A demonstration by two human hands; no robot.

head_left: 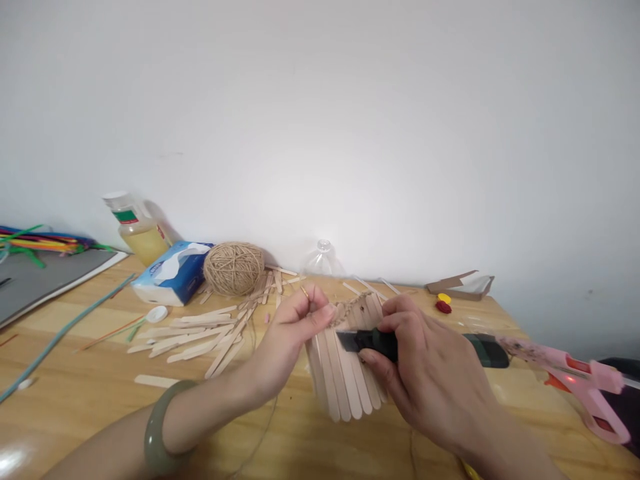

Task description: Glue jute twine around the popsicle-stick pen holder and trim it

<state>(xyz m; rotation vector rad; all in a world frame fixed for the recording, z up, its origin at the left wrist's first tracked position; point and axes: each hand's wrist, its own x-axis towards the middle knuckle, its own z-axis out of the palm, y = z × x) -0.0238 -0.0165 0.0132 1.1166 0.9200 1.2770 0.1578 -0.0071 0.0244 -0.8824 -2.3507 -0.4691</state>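
Observation:
My left hand pinches the upper left edge of a piece made of wooden craft sticks set side by side. A braided twine strip runs along the upper part of that piece. In my right hand is a dark utility knife, its blade lying across the sticks just below the twine. The tail of the knife sticks out behind my right hand. Whether the blade cuts into anything I cannot tell.
Loose craft sticks and a ball of twine lie at left, near a tissue pack and a bottle. A clear plastic dome stands behind. A pink glue gun with a lit red light is at right.

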